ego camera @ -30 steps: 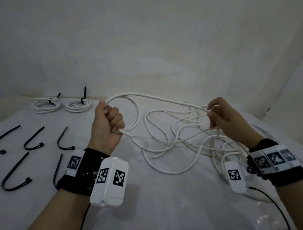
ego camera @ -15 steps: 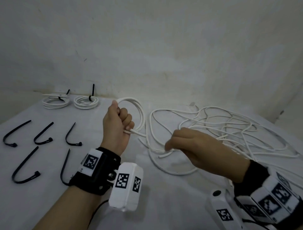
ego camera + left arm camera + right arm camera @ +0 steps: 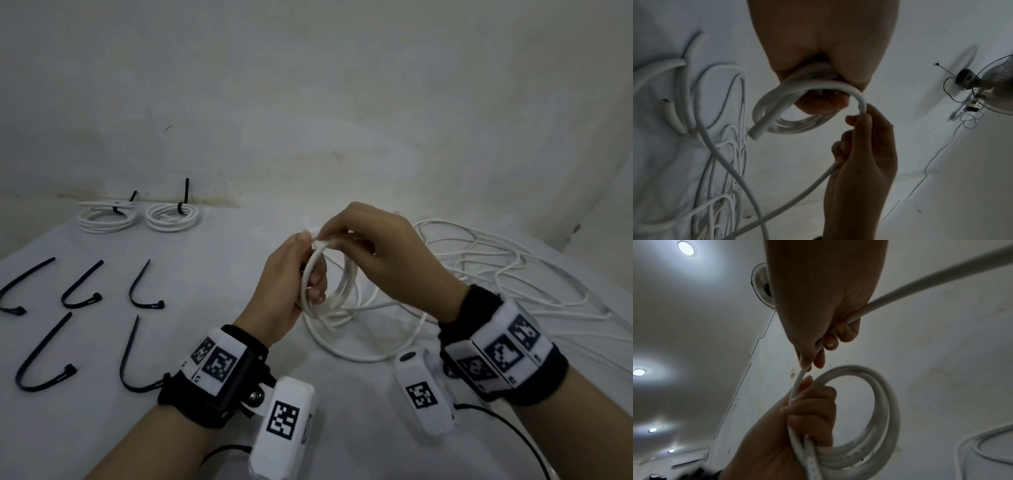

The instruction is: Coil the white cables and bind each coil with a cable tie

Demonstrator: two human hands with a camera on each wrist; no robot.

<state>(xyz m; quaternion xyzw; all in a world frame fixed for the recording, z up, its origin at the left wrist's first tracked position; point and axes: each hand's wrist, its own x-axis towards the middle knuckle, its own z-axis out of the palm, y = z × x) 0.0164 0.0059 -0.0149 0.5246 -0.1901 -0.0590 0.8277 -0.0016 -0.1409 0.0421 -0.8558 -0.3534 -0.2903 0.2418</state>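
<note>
My left hand (image 3: 291, 284) grips a small upright coil (image 3: 342, 291) of white cable above the table's middle. The same coil (image 3: 875, 418) shows as several stacked loops in the right wrist view, with my left hand (image 3: 807, 415) wrapped round its side. My right hand (image 3: 376, 253) pinches the running cable at the coil's top, just beside the left thumb. In the left wrist view the cable (image 3: 838, 86) arches from my left hand over to my right hand (image 3: 863, 146). The cable's free end (image 3: 756, 133) sticks out below the coil.
Loose white cables (image 3: 507, 267) sprawl over the table's right half. Two bound coils (image 3: 106, 217) (image 3: 171, 216) lie at the back left by the wall. Several black cable ties (image 3: 44, 356) (image 3: 144, 291) lie on the left side. A fan (image 3: 992, 87) hangs on the wall.
My right hand came from the loose cable on the right, swept low across the middle and rose to the left hand. The held coil has gained loops.
</note>
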